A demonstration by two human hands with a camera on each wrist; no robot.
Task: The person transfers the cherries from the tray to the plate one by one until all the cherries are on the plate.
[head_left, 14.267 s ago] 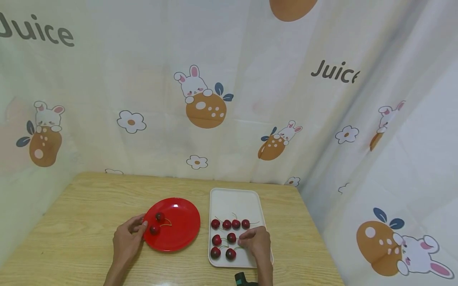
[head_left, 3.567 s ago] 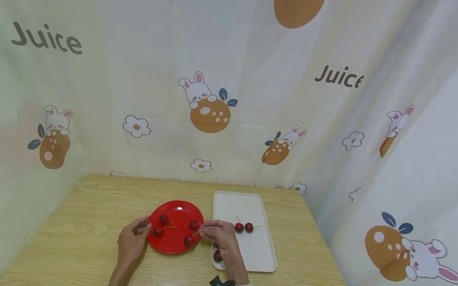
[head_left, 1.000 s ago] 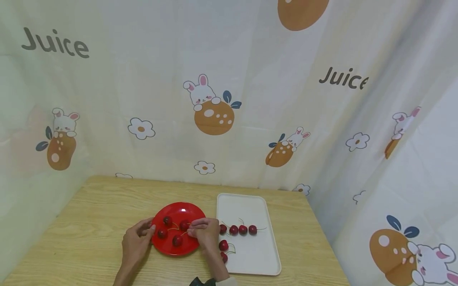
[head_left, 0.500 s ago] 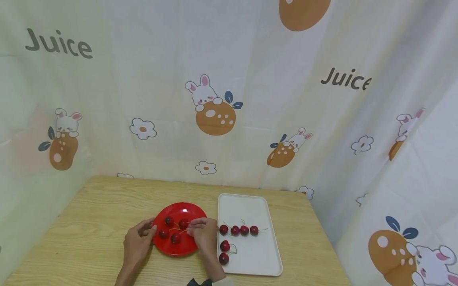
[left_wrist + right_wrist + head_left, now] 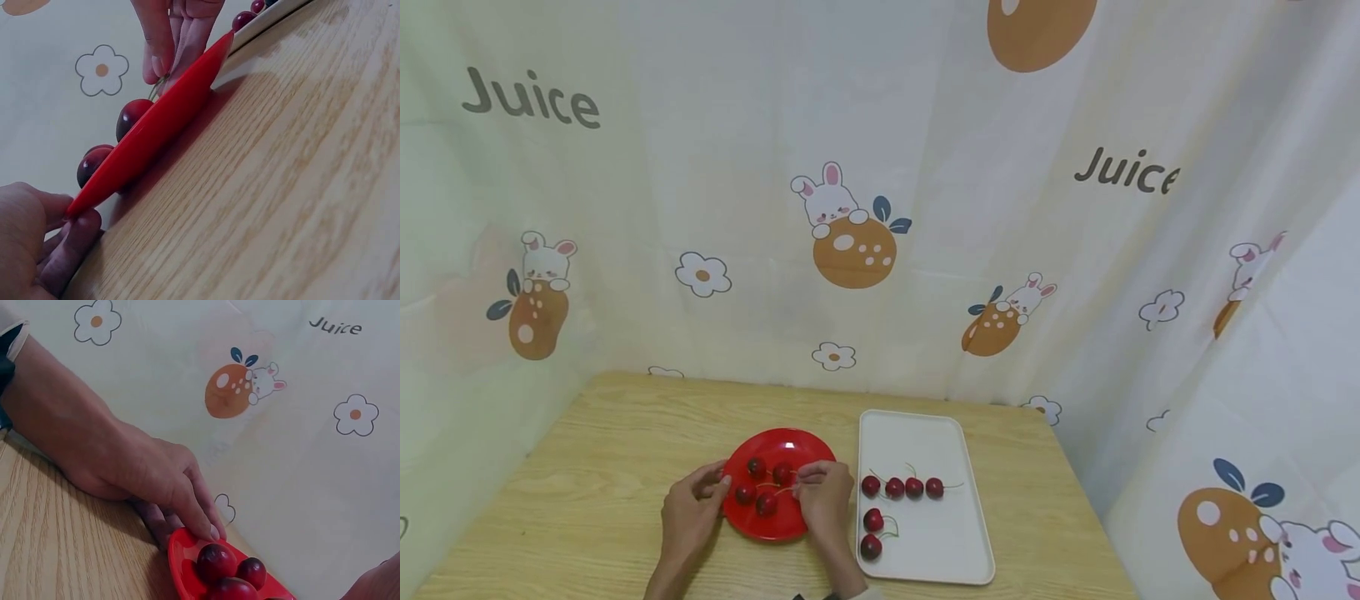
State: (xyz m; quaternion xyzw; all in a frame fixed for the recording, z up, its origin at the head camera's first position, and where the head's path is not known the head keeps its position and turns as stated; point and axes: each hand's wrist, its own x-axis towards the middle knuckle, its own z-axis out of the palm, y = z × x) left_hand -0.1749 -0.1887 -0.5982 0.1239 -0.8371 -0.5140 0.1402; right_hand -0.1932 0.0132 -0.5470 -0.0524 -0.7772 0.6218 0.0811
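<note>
The left hand is pinching the left rim of the red plate, apparently for stability, while the right hand is pinching cherry stems, probably for control, with four cherries resting on that plate and six more cherries on the white tray alongside.

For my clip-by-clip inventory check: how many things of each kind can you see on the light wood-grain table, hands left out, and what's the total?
Glossy red round plate: 1
Off-white rectangular tray with rounded corners: 1
Round dark red cherries with thin stems: 10 (4 on the plate, 6 on the tray)
Total: 12
</note>
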